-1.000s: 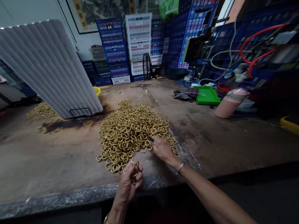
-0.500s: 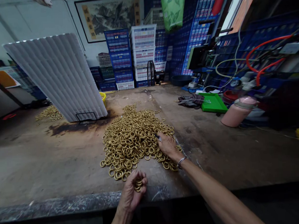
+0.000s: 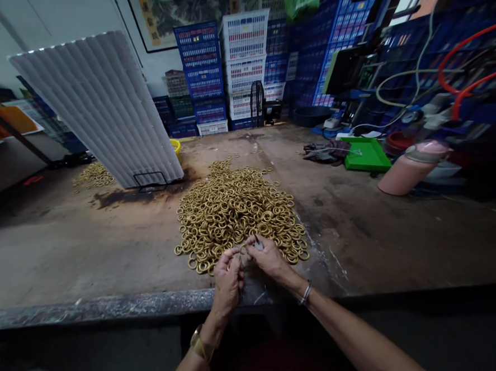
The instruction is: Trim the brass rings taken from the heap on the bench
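A heap of gold-coloured rings [image 3: 232, 209] lies on the worktop. At its near edge my two hands are close together. My right hand [image 3: 269, 257] pinches a single ring [image 3: 243, 249] between thumb and finger, and a small dark-tipped tool [image 3: 257, 242] shows at its fingers. My left hand [image 3: 227, 282] is curled just left of it, fingertips near that ring. A bit of gold shows between the left fingers, which wrap round rings that are mostly hidden.
A ribbed grey panel [image 3: 105, 116] stands at the left in a black wire stand, with more rings [image 3: 91, 175] behind it. To the right are dark gloves [image 3: 325, 151], a green tray [image 3: 366, 153] and a pink bottle [image 3: 412, 167]. Stacked crates [image 3: 201, 76] stand behind the worktop [image 3: 129, 243].
My right hand has come back from the heap toward my left hand, now with a ring at its fingertips. My left hand has moved up to meet it. The camera view has tilted down.
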Tool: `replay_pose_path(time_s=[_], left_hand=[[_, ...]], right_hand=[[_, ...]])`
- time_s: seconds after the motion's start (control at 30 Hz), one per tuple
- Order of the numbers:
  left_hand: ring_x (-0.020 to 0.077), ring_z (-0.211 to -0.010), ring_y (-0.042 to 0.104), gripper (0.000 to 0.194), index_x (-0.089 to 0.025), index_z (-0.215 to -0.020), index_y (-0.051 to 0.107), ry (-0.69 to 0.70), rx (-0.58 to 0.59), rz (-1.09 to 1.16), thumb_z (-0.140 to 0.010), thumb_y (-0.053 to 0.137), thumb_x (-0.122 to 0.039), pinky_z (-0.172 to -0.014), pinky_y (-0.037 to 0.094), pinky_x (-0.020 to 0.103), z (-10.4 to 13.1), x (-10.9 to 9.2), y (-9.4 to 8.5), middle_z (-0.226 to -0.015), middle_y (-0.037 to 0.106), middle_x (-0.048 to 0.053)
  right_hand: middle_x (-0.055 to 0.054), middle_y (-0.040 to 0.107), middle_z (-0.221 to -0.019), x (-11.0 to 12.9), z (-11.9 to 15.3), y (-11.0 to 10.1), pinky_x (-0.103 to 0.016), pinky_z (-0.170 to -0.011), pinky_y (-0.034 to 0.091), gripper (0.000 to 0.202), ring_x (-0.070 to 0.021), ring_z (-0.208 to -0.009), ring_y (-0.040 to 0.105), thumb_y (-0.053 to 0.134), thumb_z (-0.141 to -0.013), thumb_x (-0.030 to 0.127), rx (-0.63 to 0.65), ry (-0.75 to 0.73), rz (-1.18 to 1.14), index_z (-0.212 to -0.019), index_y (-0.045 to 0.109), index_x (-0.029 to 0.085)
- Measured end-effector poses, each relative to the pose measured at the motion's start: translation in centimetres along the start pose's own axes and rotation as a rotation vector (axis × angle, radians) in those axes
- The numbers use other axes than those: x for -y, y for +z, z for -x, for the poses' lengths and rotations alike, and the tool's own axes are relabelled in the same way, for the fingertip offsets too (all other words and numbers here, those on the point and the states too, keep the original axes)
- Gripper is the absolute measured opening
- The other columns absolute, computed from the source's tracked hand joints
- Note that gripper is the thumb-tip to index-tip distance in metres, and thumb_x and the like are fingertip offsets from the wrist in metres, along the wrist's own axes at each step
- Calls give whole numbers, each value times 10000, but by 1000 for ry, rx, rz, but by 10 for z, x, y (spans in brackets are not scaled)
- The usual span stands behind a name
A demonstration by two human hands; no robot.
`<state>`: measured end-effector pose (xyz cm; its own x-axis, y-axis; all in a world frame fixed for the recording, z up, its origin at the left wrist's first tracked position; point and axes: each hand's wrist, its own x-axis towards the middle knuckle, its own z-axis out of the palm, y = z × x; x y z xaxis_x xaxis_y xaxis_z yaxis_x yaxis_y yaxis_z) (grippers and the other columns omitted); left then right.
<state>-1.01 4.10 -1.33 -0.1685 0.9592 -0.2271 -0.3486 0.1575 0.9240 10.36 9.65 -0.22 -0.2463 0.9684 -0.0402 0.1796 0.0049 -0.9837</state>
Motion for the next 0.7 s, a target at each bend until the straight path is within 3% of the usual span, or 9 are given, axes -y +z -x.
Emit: replay_pose_path(time_s=[0.17,0.3,0.37,0.57,0.7], left_hand=[[43,-389,314,283,-159,-738,561,92,-2,-135,-736,550,-442,-383,235,161,2,0,-3,-483,402,-65],[96,-557,464,204,-166,-700,614,306,-26,-302,-727,578,-365,-532,362,188,5,-1,-4,-582,522,-14],[103,-604,485,187,-169,-714,621,345,-15,-353,-728,576,-351,-574,378,192,7,-1,-3,-646,559,0],[38,-370,330,322,-173,-711,486,-68,119,-168,-738,511,-493,-351,204,149,8,-1,-4,-521,429,-61],[29,-374,343,347,-172,-668,431,-83,156,-78,-720,540,-497,-348,186,136,9,-3,-5,-520,424,-65]], right_hand=[[46,521,-519,3,9,2,-187,-499,366,153,-74,-468,454,515,-720,323,86,-4,-54,-705,527,172],[31,531,-506,3,11,0,-200,-524,375,198,-87,-483,480,500,-728,341,73,-13,69,-638,538,169],[29,531,-511,2,11,0,-202,-533,376,200,-89,-490,483,499,-726,332,71,-7,107,-619,538,168],[46,451,-514,2,13,0,-191,-489,304,178,-77,-501,392,509,-690,297,32,-35,204,-578,530,159],[45,461,-531,0,14,0,-186,-490,305,178,-75,-510,389,513,-695,307,71,-49,175,-606,545,156]])
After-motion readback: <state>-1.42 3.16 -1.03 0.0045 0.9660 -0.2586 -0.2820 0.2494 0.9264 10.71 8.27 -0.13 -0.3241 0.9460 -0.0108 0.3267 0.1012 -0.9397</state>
